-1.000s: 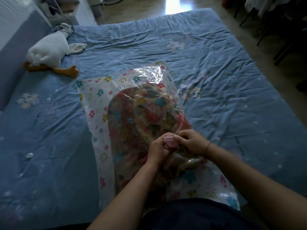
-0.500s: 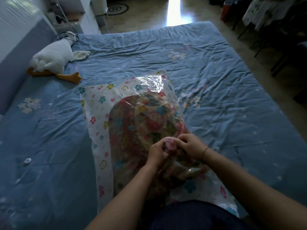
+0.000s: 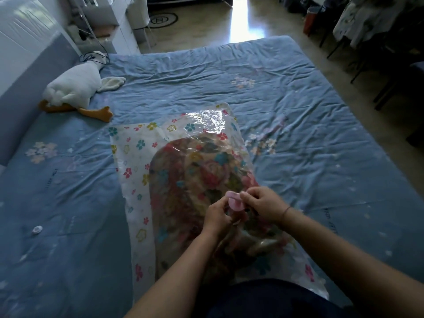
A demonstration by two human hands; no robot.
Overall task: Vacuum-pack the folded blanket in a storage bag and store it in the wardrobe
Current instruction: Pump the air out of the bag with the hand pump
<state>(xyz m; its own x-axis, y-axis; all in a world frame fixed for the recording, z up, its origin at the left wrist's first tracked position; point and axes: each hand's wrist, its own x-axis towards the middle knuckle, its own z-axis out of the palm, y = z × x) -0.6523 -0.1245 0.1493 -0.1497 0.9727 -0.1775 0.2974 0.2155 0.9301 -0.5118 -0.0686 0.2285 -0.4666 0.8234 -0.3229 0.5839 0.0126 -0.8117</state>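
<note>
Found bag (image 3: 137, 161) flat on bed (image 3: 298, 134), centre to lower centre of frame, near end running off under the bottom edge. Saw blanket (image 3: 195, 175) already inside through the clear film, filling the bag's right half. Located both hands at the pink valve (image 3: 232, 200) on top of the bag, lower centre. Noted left hand (image 3: 216, 216) with fingers curled in, gripping the valve from the left. Noted right hand (image 3: 263, 205) with fingertips pinching its upper right rim. Could not tell whether the cap was on or off, nor whether the zip seal was closed.

Judged stage: blanket bagged, valve in hand, air not yet drawn out, given the bulky blanket and the loose, crinkled film at the far end, centre of frame. Saw no pump or vacuum anywhere in frame. Could not pick out a wardrobe. Judged remaining: evacuate the air, cap the valve, carry the bag to storage.

Also logged a plush goose (image 3: 75, 88) at upper left and a small white disc (image 3: 36, 229) on the bed at the left edge.
</note>
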